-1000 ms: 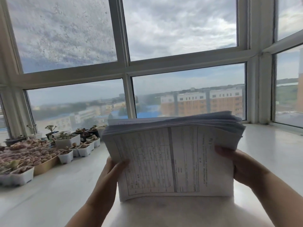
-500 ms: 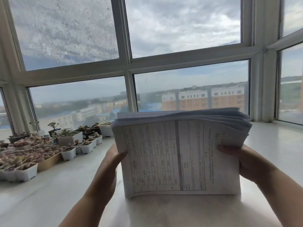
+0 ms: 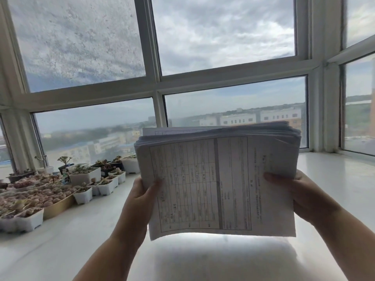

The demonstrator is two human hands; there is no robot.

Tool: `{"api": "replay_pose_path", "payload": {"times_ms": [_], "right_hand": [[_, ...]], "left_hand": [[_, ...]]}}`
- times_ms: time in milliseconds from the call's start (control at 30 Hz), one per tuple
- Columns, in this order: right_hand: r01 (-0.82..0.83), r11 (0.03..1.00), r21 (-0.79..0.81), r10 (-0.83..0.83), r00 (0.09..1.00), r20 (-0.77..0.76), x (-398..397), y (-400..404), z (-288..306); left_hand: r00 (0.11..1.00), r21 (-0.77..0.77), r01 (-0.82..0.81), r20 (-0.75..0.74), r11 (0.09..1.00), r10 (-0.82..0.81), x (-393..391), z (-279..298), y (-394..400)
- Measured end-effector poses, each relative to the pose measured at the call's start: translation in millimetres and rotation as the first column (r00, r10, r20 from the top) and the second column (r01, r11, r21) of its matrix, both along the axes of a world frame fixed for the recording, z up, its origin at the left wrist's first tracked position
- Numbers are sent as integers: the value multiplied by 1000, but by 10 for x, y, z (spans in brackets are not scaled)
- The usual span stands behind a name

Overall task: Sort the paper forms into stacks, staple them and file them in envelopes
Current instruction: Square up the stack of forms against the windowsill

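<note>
A: Paper forms (image 3: 219,179) — where've you got them rn?

B: You're holding the whole thick stack up in front of you, above the white counter (image 3: 60,250), not touching it. Top sheet faces you, printed table turned sideways, bottom edge bowed a bit. Upper edges fan out uneven, one sheet pokes out behind at top left.

A: Left hand (image 3: 140,201)?

B: Your left hand grips the stack's left edge approx. halfway down. Thumb lies over the front sheet, pointing up and right; the other fingers are behind the paper, can't see them. Forearm comes up from bottom left, wrist fairly straight.

A: And right?

B: Your right hand (image 3: 300,197) clamps the right edge at about the same height. Thumb lies flat across the front sheet, pointing left; fingers wrap behind, hidden. Forearm enters from the bottom right corner, angled up and inward.

A: So both hold?

B: Yes, both hands pinch the stack, thumb in front, fingers in back.

A: Anything else nearby?

B: Small white succulent pots (image 3: 85,179) plus a gold tray (image 3: 58,205) of them on the counter's left side, well apart from the paper. Big windows (image 3: 223,37) behind, cloudy sky, bldgs outside.
</note>
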State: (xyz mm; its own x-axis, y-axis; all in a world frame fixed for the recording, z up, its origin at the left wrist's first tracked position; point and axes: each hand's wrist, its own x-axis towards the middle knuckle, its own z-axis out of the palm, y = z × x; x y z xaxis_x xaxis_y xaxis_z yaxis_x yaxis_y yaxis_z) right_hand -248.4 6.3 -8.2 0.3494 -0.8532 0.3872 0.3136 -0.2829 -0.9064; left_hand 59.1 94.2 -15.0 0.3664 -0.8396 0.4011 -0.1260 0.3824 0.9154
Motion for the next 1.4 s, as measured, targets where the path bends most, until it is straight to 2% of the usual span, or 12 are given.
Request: {"api": "replay_pose_path", "payload": {"times_ms": [333,400,433,467,533,600,667,767,933,1067,1233,1400], "right_hand": [[6,997,77,1,996,-93,13,2,-109],[-5,996,85,13,996,-92,7,10,-103],[-9,997,82,17,995,-101,6,12,-101],[-14,997,79,22,993,-112,4,9,-101],[-17,997,78,26,993,-118,12,15,-96],[-16,996,85,24,995,-94,18,23,-91],[-14,995,94,21,997,-75,24,34,-84],[-28,995,97,36,996,-77,29,52,-65],[-72,993,99,81,992,-92,13,48,-62],[-74,991,112,83,994,-71,7,31,-56],[-92,990,108,99,993,-57,4,21,-61],[-94,991,98,100,994,-52,8,15,-53]], "left_hand": [[991,41,128,37,991,-130,85,-80,83],[996,-36,68,58,997,-66,66,-14,108],[996,-131,-42,75,991,52,74,43,126],[970,-262,-193,95,945,224,92,131,161],[794,-568,-361,230,740,563,128,384,244],[586,-700,-162,498,695,639,126,665,283],[448,-590,6,723,807,525,129,892,241],[321,-444,3,849,896,419,160,1122,85],[485,-44,71,875,996,4,255,1454,-43],[528,44,144,842,989,-115,272,1527,-63],[522,61,152,842,987,-133,287,1565,-44],[378,215,-9,905,977,-196,278,1660,0]]}}
